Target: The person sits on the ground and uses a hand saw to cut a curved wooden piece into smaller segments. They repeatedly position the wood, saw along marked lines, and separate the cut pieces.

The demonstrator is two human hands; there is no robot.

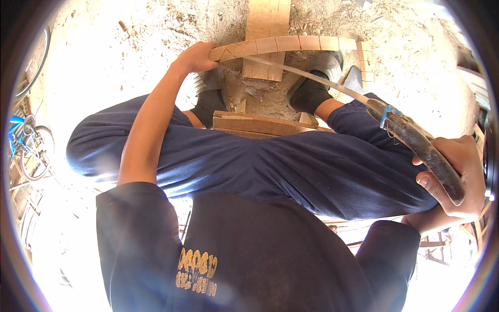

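Observation:
My left hand [198,57] is closed around the left end of a light curved wooden strip [288,43]. The strip has crosswise lines along its length and crisscross lines near my hand. It lies across a flat plank [267,21] on the ground. My right hand [460,166], at the right, is wrapped round the dark curved handle of a long-bladed hand tool [410,140]. Blue string is tied near the front of that handle. Its narrow blade slants up and left, its far end close under the strip. Whether the edge is toothed, I cannot tell.
Between my legs, in front of my lap, is a brown wooden block [249,124]. My shod feet [327,65] flank the plank. A second lined wooden piece [366,65] is by the strip's right end. Wood chips litter the dirt ground; a blue bicycle [28,138] is far left.

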